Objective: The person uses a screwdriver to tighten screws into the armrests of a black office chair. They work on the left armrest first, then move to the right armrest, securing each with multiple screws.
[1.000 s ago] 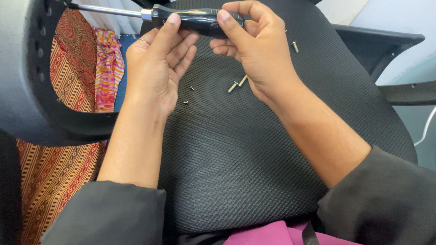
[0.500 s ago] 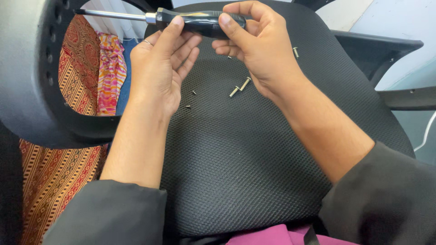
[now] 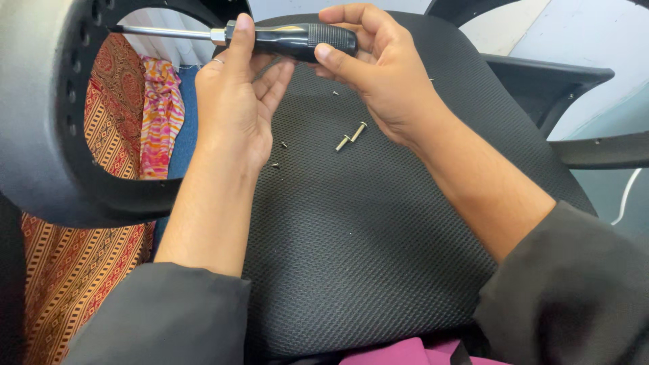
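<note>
Screwdriver (image 3: 291, 39) in hand is where our eyes end, but nearest to us we see our dark grey sleeves and a strip of magenta cloth (image 3: 405, 353) at the bottom edge. Beyond them spreads the black mesh chair seat (image 3: 351, 230), which carries two pale bolts (image 3: 351, 136) lying side by side near the right wrist, and a few tiny dark screws (image 3: 284, 144) scattered just beside the left palm. Our left hand (image 3: 236, 101) rises over the seat with its palm turned up and its fingers loosely spread, the thumb pressing on the black handle close to the metal collar. Our right hand (image 3: 378, 67) is closed about the ribbed butt of the same handle, thumb beneath and fingers curled over the top. Held level above the far part of the seat, the tool's steel shaft (image 3: 162, 32) points left toward a curved grey plastic chair part (image 3: 47, 122) with a row of holes. Patterned orange and pink fabric (image 3: 145, 115) shows behind it.
</note>
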